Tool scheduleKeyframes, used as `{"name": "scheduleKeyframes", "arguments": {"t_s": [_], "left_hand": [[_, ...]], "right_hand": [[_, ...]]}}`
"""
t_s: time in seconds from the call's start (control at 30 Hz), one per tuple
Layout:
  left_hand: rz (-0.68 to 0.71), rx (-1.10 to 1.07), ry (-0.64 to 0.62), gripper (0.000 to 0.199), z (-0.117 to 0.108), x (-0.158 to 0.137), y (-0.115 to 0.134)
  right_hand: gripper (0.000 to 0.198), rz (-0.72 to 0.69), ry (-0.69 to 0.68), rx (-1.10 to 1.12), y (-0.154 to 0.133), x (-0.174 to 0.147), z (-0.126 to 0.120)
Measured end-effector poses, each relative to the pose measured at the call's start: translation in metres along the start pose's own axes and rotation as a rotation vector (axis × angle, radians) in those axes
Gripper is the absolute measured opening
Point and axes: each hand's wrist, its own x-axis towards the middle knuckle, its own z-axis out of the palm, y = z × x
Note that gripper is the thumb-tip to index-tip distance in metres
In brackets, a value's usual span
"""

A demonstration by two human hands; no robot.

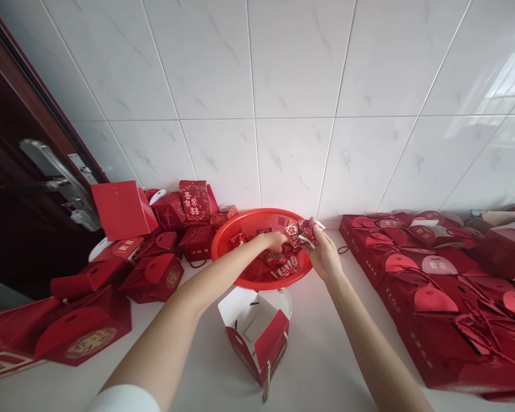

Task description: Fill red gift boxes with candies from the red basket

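Observation:
A red plastic basket (223, 269) with mesh sides holds several small red-wrapped candies (283, 270). My left hand (276, 241) reaches into it, fingers curled down among the wrappers, so what they grip is hidden. At the basket's right rim, my right hand (326, 254) is closed around a few wrapped candies (309, 230), red and white with printed patterns. Just in front of the basket stands an open red gift box (257, 337), its flaps spread and its white inside showing. A cord handle hangs from its near side.
Closed red gift boxes (438, 297) with cords stand in rows on the right. More red boxes (152, 277), some with raised flaps, crowd the left side. A white tiled wall (296, 160) rises behind the white tabletop (321, 355). A dark door with a handle (51, 166) is at far left.

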Motion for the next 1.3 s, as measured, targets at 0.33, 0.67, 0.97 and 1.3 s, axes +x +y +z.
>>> {"name": "scheduleKeyframes", "arguments": {"t_s": [0.33,0.67,0.97,1.3], "left_hand": [[-0.057,0.119,-0.025,0.014,0.003,0.000,-0.007],[-0.086,0.220,0.001,0.026,0.007,-0.005,0.007],[0.012,0.025,0.171,0.012,-0.032,-0.032,0.013],[0.115,-0.793,0.537,0.029,-0.027,-0.137,0.034]], "right_hand": [[0.038,0.008,-0.010,0.024,-0.001,-0.001,0.001],[0.040,0.020,0.009,0.057,-0.002,-0.002,0.003],[0.041,0.035,-0.002,0.060,-0.002,-0.001,0.002],[0.044,0.132,0.052,0.067,-0.014,-0.010,0.010]]}}
